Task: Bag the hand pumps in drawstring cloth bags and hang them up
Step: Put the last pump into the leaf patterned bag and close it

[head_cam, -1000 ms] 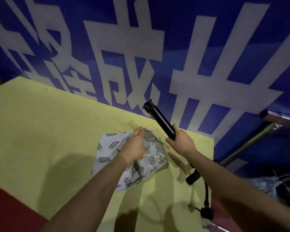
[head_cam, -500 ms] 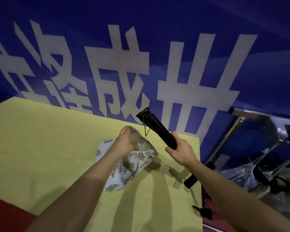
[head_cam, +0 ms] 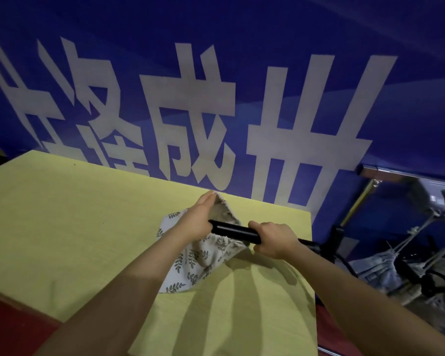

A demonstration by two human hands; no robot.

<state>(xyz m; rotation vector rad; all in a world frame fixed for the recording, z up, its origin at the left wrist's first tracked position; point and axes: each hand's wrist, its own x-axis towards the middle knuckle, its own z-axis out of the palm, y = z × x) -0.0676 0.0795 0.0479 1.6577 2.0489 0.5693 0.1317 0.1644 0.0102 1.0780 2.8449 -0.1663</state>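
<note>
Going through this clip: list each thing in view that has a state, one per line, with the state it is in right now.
cloth bag: on the yellow table, mouth held open and lifted.
hand pump: nearly level, front end in the bag's mouth, rest outside.
left hand: holds the bag's mouth rim up.
right hand: grips the pump barrel.
pump hose: hangs off the table's right edge.

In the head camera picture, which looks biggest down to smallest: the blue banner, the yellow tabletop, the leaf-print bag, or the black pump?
1. blue banner
2. yellow tabletop
3. leaf-print bag
4. black pump, though the hands and the bag hide part of it.
</note>
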